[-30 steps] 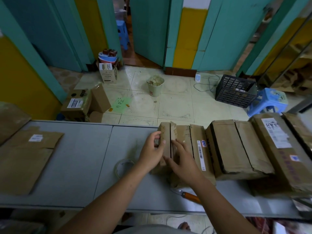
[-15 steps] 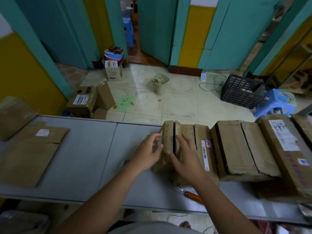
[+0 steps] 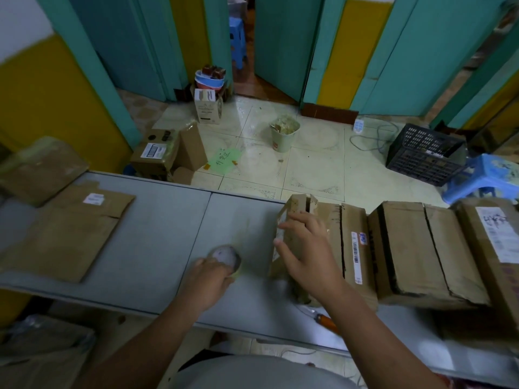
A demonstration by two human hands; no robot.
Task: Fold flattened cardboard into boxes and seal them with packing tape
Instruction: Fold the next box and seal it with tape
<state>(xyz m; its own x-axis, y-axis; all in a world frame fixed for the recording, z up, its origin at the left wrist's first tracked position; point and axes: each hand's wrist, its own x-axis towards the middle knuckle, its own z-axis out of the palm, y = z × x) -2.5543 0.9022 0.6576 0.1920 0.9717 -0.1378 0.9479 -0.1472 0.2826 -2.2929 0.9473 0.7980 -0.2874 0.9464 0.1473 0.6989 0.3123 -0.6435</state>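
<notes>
Tape roll (image 3: pixel 226 255) gripped in left hand (image 3: pixel 209 277), right hand (image 3: pixel 307 249) spread on box (image 3: pixel 299 204)

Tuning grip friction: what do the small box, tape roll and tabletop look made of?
The small box looks like brown matte cardboard: frayed edges, a slit between flaps. The tape roll seems clear glossy plastic film, though blur leaves it open. The tabletop is smooth grey panels with a seam: painted metal or laminate, cannot tell.
</notes>
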